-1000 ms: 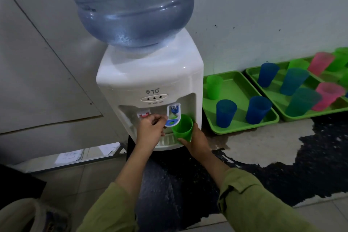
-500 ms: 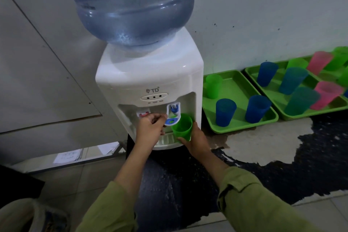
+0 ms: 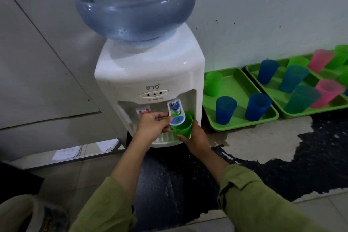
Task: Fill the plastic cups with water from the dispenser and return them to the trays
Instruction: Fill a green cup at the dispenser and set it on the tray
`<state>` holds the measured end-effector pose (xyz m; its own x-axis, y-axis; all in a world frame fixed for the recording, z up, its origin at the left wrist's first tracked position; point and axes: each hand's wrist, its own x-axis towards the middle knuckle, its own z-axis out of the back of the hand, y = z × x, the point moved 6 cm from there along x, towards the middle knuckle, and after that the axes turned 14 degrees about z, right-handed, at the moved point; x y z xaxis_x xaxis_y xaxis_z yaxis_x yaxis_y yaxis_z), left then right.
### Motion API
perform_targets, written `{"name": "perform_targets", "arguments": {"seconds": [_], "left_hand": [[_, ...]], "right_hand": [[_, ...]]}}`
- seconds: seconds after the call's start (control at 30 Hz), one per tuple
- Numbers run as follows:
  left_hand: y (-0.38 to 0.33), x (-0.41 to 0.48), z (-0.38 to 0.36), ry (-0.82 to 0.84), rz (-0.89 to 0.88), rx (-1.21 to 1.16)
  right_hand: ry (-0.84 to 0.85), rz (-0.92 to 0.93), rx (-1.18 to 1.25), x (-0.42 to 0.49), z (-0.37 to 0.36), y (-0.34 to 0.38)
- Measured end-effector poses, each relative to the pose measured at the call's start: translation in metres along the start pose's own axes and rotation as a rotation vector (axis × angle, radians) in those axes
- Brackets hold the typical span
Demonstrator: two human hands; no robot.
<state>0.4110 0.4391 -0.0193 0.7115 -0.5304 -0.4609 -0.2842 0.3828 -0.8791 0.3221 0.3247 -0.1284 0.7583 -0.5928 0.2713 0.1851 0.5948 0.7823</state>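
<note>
A white water dispenser (image 3: 150,73) with a big blue bottle (image 3: 130,3) on top stands against the wall. My right hand (image 3: 195,137) grips a green plastic cup (image 3: 183,126) under the blue tap lever (image 3: 177,117). My left hand (image 3: 153,125) has its fingers curled on that lever. To the right, a green tray (image 3: 239,88) holds one green cup (image 3: 213,83) and two blue cups (image 3: 225,109). A second green tray (image 3: 280,107) behind it carries several blue, teal, pink and green cups.
The dispenser sits on a dark, worn counter (image 3: 263,164) with pale bare patches. A red tap (image 3: 144,111) is left of the blue one. Grey panels fill the left wall, papers (image 3: 67,152) lie below them, and a pale bag (image 3: 28,214) sits bottom left.
</note>
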Motion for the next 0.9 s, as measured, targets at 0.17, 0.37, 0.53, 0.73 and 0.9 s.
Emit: {"name": "perform_targets", "arguments": {"seconds": [0.17,0.37,0.53,0.73,0.9], "left_hand": [[0.017,0.016,-0.002,-0.111,-0.006,0.169],[0.026,0.039,-0.011,-0.249,-0.058,0.325],[0.027,0.045,-0.012,-0.324,-0.109,0.396],[0.024,0.04,-0.014,-0.368,-0.169,0.415],[0.033,0.022,-0.012,-0.362,-0.384,0.292]], "right_hand": [[-0.017,0.017,0.014,-0.003,0.0,-0.001],[-0.016,-0.016,0.04,-0.002,-0.002,-0.004],[-0.019,-0.008,0.039,-0.001,-0.002,-0.006],[-0.016,-0.012,0.001,-0.002,-0.001,-0.005],[-0.032,-0.032,0.01,-0.008,0.002,-0.002]]}}
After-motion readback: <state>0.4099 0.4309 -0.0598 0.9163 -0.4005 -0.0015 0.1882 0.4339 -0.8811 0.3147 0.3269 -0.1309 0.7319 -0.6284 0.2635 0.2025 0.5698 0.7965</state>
